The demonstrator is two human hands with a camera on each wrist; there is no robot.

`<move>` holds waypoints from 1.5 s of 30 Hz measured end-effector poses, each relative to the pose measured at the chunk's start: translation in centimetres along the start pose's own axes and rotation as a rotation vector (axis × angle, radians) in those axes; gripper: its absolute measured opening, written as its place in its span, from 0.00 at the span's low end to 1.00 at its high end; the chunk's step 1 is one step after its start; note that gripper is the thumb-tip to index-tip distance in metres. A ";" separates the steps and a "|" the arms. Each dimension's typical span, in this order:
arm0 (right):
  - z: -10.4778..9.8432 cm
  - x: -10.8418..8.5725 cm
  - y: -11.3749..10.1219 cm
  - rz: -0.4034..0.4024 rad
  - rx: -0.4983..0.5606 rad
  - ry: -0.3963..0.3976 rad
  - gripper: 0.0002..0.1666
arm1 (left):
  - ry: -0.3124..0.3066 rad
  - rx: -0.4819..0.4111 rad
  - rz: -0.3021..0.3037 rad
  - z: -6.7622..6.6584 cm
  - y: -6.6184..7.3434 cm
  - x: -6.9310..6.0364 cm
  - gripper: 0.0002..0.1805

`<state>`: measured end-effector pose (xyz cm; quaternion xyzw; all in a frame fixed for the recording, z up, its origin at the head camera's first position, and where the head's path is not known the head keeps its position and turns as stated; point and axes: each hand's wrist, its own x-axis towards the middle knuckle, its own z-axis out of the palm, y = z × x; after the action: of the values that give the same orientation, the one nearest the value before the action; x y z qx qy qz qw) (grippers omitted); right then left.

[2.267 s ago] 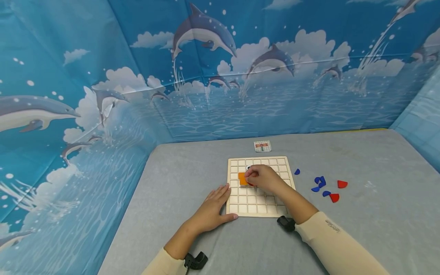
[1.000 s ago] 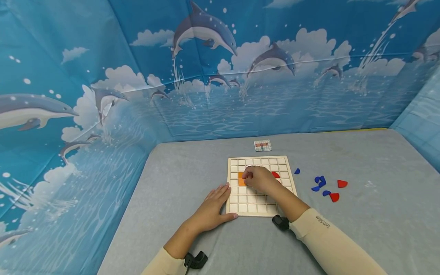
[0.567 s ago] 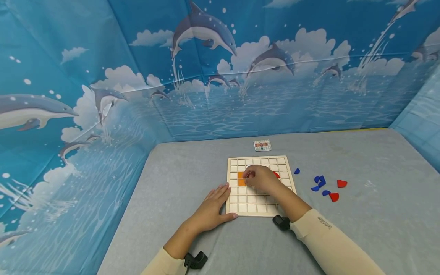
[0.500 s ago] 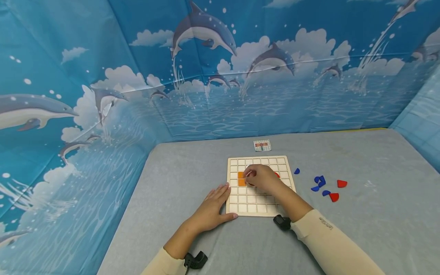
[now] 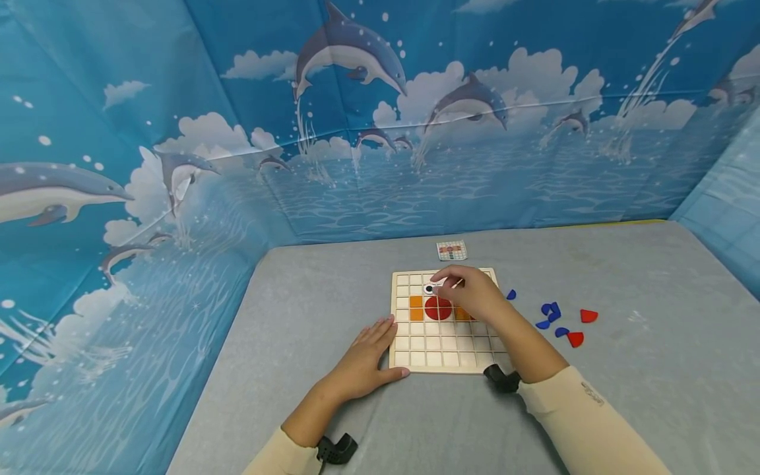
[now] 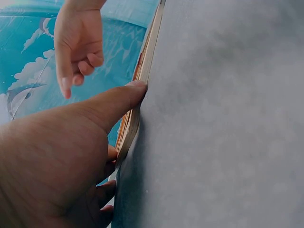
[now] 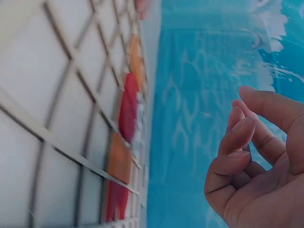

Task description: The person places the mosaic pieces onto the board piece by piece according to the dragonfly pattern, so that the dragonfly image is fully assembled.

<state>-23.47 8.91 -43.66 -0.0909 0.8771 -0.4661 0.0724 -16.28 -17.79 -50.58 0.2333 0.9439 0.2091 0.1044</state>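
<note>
A wooden grid board (image 5: 435, 361) lies on the grey table. My left hand (image 5: 363, 368) rests at its left front corner, fingers straight along the left side, thumb at the front edge. Above the board hovers my right hand (image 5: 475, 295), fingers loosely bent; in the right wrist view nothing shows between the fingertips. Beneath and left of it, a red disc (image 5: 438, 308) lies on the grid, with orange squares (image 5: 417, 309) to its left and an orange piece (image 5: 462, 314) to its right. A white piece with a dark dot (image 5: 429, 289) sits just behind the disc, near the right fingertips.
A small printed pattern card (image 5: 452, 251) lies behind the board. Several loose blue pieces (image 5: 555, 311) and two red pieces (image 5: 588, 316) are scattered to the right of the board. A dolphin-print curtain (image 5: 380, 165) stands behind the table.
My right hand has lifted off the red pieces and moved back and to the right, uncovering the red disc and the orange piece beside it. My left hand has stayed in place.
</note>
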 end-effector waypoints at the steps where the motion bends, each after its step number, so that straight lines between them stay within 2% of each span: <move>1: -0.4 -0.1 0.0 -0.002 0.005 0.008 0.16 | 0.001 0.000 0.000 0.0 0.0 0.0 0.50; 10: -3.6 -0.8 0.2 -0.024 -0.020 0.068 0.16 | 0.003 -0.003 -0.005 0.0 0.1 -0.1 0.51; 21: -7.4 -2.0 2.1 0.059 -0.055 0.110 0.21 | 0.002 -0.013 -0.004 -0.1 0.2 -0.1 0.51; 28: -9.6 -2.6 4.5 0.141 -0.077 0.144 0.25 | -0.001 -0.006 0.000 -0.2 0.3 -0.2 0.51; 37: -11.8 -3.8 7.9 0.224 -0.113 0.141 0.34 | -0.002 -0.012 -0.007 -0.1 0.2 -0.2 0.51; 45: -13.6 -5.2 11.1 0.259 -0.169 0.169 0.31 | 0.010 -0.009 0.016 -0.1 0.1 -0.2 0.51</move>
<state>-22.27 27.12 -45.08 0.0565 0.9205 -0.3834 0.0498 -16.09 -17.79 -50.45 0.2396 0.9415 0.2155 0.0991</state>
